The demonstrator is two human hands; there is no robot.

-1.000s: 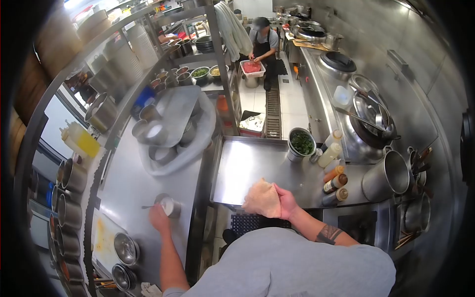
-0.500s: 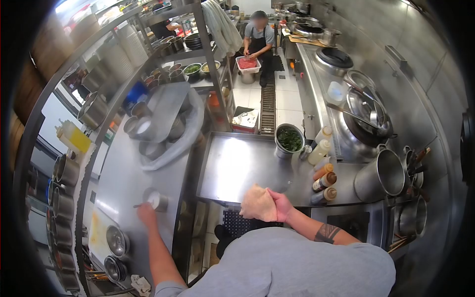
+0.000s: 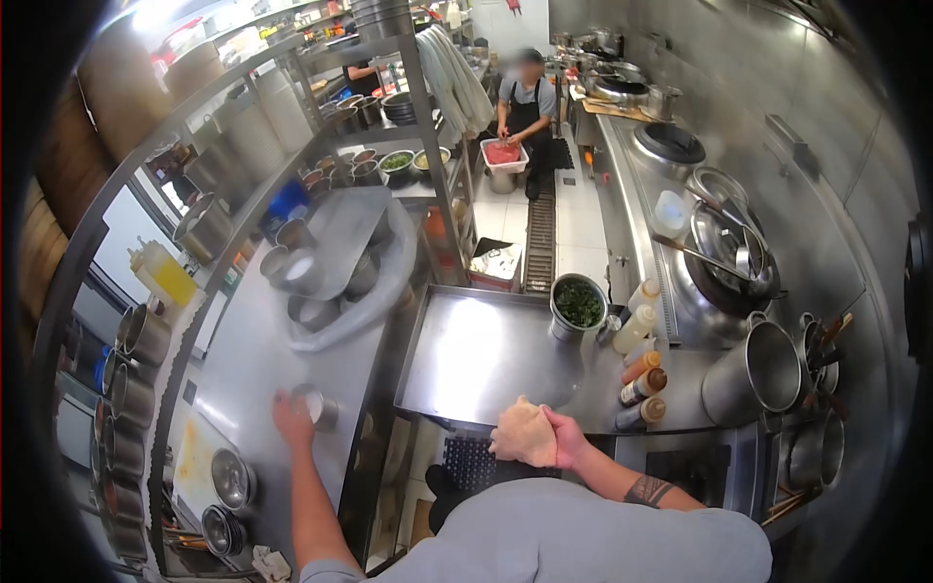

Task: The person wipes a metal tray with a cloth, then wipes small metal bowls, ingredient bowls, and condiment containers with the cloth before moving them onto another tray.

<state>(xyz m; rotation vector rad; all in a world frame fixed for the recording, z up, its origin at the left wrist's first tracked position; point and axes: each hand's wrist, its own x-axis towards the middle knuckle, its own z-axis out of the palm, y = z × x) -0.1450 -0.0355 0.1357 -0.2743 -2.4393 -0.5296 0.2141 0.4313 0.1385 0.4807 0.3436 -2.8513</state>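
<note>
My right hand (image 3: 570, 438) grips the edge of a pale, floppy piece of what looks like raw meat or dough (image 3: 524, 433), held up over the near edge of the steel tray (image 3: 457, 364). On the left counter, my left hand (image 3: 293, 416) is closed beside a small metal cup (image 3: 325, 412) with white contents. Its fingers are bent, and what they hold is too small to make out. Metal bowls (image 3: 233, 478) stand nearer to me, left of my left forearm.
A metal pot of chopped greens (image 3: 579, 303) stands at the tray's back right, with squeeze bottles (image 3: 642, 384) beside it. Plastic-covered pots (image 3: 350, 262) are on the left counter. A large pot (image 3: 753, 374) stands right. A co-worker (image 3: 525, 107) handles red meat (image 3: 502, 153) farther back.
The view has shifted slightly. The pale piece hangs more bunched in my right hand. My left hand stays by the cup, and the thin handle seen at its fingers earlier no longer shows.
</note>
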